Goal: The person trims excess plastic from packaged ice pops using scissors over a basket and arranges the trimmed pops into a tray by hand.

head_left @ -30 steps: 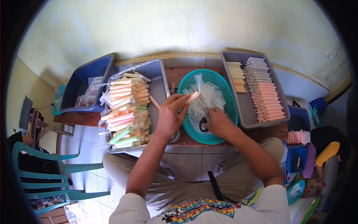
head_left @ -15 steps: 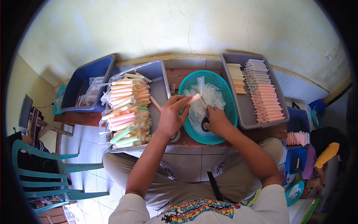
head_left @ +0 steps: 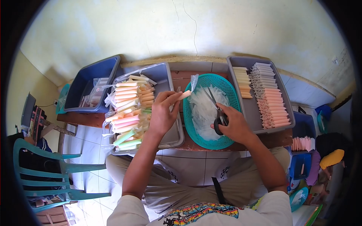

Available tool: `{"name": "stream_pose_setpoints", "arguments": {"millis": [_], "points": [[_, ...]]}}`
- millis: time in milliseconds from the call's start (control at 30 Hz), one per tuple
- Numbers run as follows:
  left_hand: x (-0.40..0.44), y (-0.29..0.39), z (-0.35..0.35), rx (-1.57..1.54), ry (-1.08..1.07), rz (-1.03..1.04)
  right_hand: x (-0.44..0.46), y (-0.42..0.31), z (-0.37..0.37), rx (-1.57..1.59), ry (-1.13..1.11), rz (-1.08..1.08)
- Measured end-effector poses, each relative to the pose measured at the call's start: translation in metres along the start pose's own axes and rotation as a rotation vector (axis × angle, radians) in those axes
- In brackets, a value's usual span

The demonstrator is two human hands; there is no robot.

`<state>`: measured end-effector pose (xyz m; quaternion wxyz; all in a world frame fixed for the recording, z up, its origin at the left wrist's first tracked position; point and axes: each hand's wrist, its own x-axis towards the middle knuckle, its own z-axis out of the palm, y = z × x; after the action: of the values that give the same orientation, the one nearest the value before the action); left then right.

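Observation:
My left hand (head_left: 164,111) pinches an orange stick (head_left: 184,95) in clear plastic, its loose film end standing up at the left rim of the teal basket (head_left: 236,105). Black-handled scissors (head_left: 220,118) are in my right hand (head_left: 234,124), blades parted and pointing up and left over the basket. Clear plastic scraps (head_left: 207,120) lie in the basket. To the left, a grey tray (head_left: 162,75) holds a heap of wrapped coloured sticks (head_left: 126,120). On the right, another grey tray (head_left: 250,113) holds neat rows of pale, orange and pink sticks (head_left: 273,103).
A blue-grey bin (head_left: 90,67) with plastic packets stands at far left, above a teal chair (head_left: 41,175). The trays rest on a brown bench (head_left: 196,145) by the wall. At right are a blue bin (head_left: 303,126) with pink sticks and part of a person (head_left: 332,159).
My left hand has drawn left with the orange stick. My right hand has shifted right and the scissors have opened, leaving a gap between blades and stick.

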<state>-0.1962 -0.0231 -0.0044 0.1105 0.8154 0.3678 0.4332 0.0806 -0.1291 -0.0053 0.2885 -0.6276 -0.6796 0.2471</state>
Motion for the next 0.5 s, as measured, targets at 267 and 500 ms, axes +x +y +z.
{"name": "stream_pose_setpoints", "arguments": {"millis": [267, 500], "points": [[-0.006, -0.002, 0.008, -0.042, 0.023, -0.058, -0.008, -0.033, -0.034, 0.052, -0.112, -0.080], [-0.011, -0.010, 0.006, 0.010, 0.051, -0.050, -0.007, -0.035, -0.020, 0.057, -0.133, -0.165]]}}
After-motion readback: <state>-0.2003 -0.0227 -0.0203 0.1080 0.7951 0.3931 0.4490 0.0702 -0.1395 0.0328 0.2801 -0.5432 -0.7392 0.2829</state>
